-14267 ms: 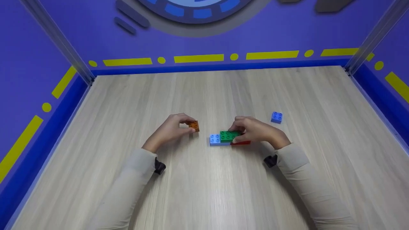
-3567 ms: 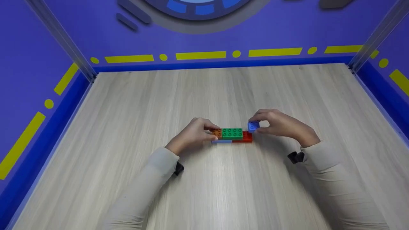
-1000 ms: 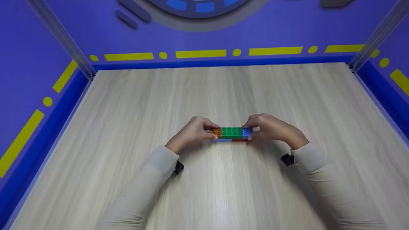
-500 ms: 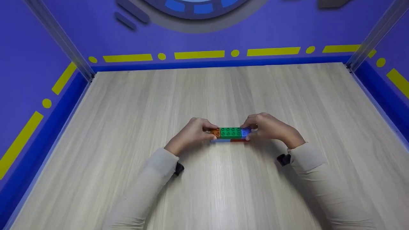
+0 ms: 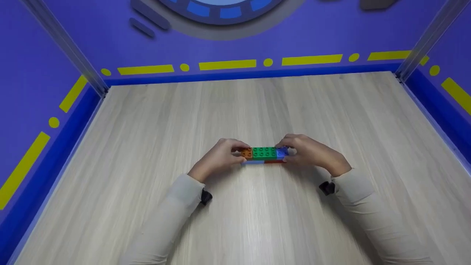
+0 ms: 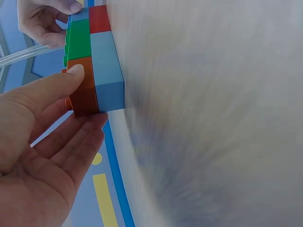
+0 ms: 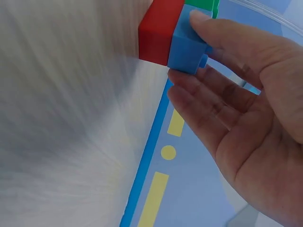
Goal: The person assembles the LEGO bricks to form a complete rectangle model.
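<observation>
Two layers of toy building bricks stand joined in a row on the table. Below lie a light blue brick (image 6: 108, 75) and a red brick (image 7: 158, 30), end to end. On top, a green brick (image 5: 264, 152) spans the joint, with a small orange brick (image 5: 247, 153) at its left and a small blue brick (image 7: 188, 42) at its right. My left hand (image 5: 220, 156) pinches the orange brick, thumb on the near side and fingers behind. My right hand (image 5: 309, 152) holds the blue brick between thumb and fingers, with its thumb on the near face.
The wood-patterned table (image 5: 235, 213) carries only this row of bricks. Blue-purple panels (image 5: 228, 48) with yellow dashes wall it in at the back and both sides. Dark wrist cameras (image 5: 327, 188) sit at the cuffs, over the table.
Since the oldest frame, the orange brick has gone onto the light blue one, and the blue brick from the back right onto the red one. In the last second both hands stay nearly still.
</observation>
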{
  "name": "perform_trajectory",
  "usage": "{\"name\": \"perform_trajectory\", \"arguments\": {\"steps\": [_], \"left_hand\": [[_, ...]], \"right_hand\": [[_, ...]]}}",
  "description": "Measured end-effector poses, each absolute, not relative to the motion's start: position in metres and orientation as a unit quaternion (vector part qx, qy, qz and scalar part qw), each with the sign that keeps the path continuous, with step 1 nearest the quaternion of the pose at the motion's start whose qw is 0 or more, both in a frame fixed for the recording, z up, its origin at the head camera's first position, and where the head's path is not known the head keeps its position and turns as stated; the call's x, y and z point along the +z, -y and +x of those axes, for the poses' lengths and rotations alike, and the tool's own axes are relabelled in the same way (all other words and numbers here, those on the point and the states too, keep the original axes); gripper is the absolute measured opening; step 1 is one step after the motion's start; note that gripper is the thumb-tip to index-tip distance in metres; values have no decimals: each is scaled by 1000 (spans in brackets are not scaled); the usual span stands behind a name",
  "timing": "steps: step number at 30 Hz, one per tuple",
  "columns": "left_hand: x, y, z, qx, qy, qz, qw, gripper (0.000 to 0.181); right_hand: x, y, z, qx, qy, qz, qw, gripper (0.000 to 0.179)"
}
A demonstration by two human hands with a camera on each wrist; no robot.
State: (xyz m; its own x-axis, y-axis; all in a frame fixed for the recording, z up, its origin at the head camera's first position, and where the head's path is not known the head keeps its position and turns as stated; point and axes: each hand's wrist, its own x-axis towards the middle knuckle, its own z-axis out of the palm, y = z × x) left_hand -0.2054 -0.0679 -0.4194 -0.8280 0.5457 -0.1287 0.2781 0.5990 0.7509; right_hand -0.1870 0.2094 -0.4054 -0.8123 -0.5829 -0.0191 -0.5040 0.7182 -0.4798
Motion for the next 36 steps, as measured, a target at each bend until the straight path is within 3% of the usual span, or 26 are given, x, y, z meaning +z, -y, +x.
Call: {"name": "perform_trajectory", "arguments": {"steps": [12,23,36], "left_hand": [[-418,71,-218,410,-866,255,126,32],[-425,66,-231,469,-857,184,106,36],[-432,60,-246,513,-849,106,69,28]], "right_hand": [[-409,-219,-202,-280,-909,-296,89,35],[-413,-224,-223,-360,-900,-225,96,33],[-422,-225,-241,-410,-890,-173,100,34]]}}
